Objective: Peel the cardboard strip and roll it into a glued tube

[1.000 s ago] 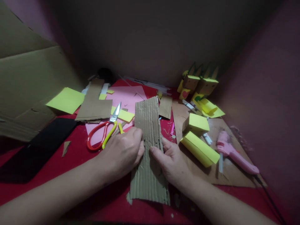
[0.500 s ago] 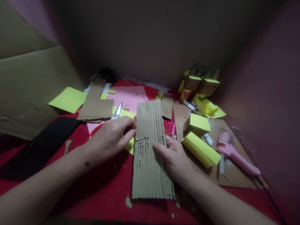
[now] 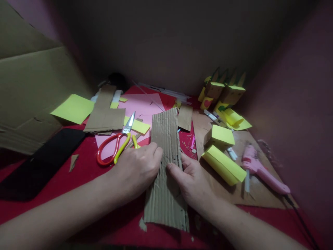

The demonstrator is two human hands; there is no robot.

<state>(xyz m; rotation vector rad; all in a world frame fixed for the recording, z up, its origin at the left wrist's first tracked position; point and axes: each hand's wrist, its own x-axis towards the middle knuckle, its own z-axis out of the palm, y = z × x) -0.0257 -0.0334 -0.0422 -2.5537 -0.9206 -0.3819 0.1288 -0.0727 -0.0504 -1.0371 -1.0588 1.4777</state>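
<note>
A long strip of corrugated cardboard (image 3: 165, 130) with its ridges bared stands tilted in front of me. My right hand (image 3: 196, 178) grips its right edge, thumb on the ridged face and fingers behind. My left hand (image 3: 139, 166) is closed at the strip's left side, knuckles over the ridges; its fingertips are hidden. Beyond my left hand lie scissors (image 3: 127, 131) with red and yellow handles, partly covered by the hand.
A pink glue gun (image 3: 265, 175) rests on a cardboard sheet (image 3: 249, 199) at right, by a yellow tube (image 3: 223, 166) and yellow-topped box (image 3: 221, 136). Small cardboard figures (image 3: 235, 93) stand behind. Left are a black slab (image 3: 44, 163), cardboard pieces (image 3: 106, 118) and a large cardboard panel (image 3: 28, 93).
My left hand has moved right and down from beside the strip onto its left side, uncovering the scissors. The strip's lower end has shifted slightly left; my right hand keeps its hold.
</note>
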